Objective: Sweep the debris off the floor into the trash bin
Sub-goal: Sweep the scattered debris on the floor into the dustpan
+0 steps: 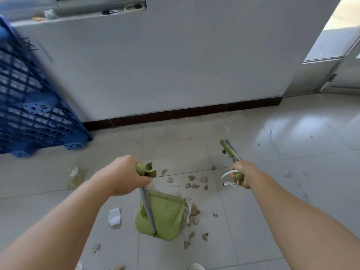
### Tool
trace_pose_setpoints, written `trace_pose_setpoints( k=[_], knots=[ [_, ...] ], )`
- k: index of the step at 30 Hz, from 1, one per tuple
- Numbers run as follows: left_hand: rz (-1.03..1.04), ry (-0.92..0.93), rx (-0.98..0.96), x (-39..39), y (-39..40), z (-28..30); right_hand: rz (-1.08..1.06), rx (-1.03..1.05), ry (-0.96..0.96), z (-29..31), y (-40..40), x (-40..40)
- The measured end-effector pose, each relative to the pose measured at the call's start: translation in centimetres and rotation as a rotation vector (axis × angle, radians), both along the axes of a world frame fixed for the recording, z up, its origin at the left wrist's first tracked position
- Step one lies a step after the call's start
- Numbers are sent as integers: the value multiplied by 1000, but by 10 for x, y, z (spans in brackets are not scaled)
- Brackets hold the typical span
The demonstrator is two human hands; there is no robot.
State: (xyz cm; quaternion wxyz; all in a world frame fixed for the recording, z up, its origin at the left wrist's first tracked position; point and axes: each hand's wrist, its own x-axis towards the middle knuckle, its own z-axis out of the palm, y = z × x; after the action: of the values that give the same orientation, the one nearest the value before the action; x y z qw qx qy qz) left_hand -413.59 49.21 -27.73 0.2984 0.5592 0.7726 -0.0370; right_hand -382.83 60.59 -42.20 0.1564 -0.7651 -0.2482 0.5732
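Observation:
My left hand (124, 175) grips the top of the long handle of a green dustpan (164, 215), which stands on the tiled floor below it. My right hand (242, 173) grips the green broom handle, a white cord loop hanging from its end. The broom head (229, 148) points away toward the wall, with grey bristles. Dry leaf scraps (195, 182) lie between my hands, and more leaf scraps (193, 213) sit at the dustpan's right edge. A crumpled white tissue (114, 216) lies left of the dustpan. No trash bin is in view.
A blue plastic pallet (29, 106) leans against the white wall at the left. A dark baseboard (185, 114) runs along the wall. A clear wrapper (75, 177) lies on the floor at the left. A doorway (339, 55) opens at the right.

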Motion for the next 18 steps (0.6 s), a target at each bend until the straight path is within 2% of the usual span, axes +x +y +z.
trace_pose_setpoints(
  k=[5, 9, 13, 18],
  knots=[
    [13, -1, -6, 6, 63, -10, 19, 14, -100, -32, 69, 11],
    [43, -15, 8, 5, 85, -20, 183, -90, -196, -62, 88, 23],
    [81, -23, 19, 1, 86, -24, 307, -158, -226, -81, 69, -5],
    [122, -23, 23, -12, 58, -24, 463, -256, -133, -71, 3, -63]
  ],
)
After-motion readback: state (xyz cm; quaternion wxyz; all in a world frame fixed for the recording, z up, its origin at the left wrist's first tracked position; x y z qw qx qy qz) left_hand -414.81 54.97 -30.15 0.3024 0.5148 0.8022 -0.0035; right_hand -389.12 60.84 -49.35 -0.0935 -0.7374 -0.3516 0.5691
